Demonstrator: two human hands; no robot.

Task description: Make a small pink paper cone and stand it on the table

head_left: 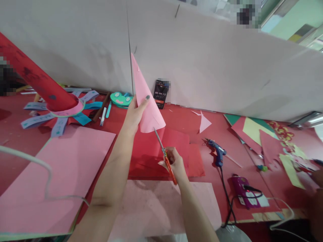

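Left hand [136,112]: my fingers are clamped on the pink paper cone, thumb laid across its near face.
Cone [147,109]: held up over the red paper [176,143], in front of the pale wall [214,64].
Cone's direction: its tip points up and leans left; its wide end faces down, the long axis slanting from upper left to lower right.
Right hand [176,163]: my fingers are closed around the orange handles of the scissors.
Scissors [164,153]: they point up and a little left, roughly along the cone's slant, with their tip at its lower edge; I cannot tell whether it touches.
Phone [160,93]: upright against the wall, just right of the cone.
Glue gun [217,151]: lies on the table [186,116], right of my right hand.
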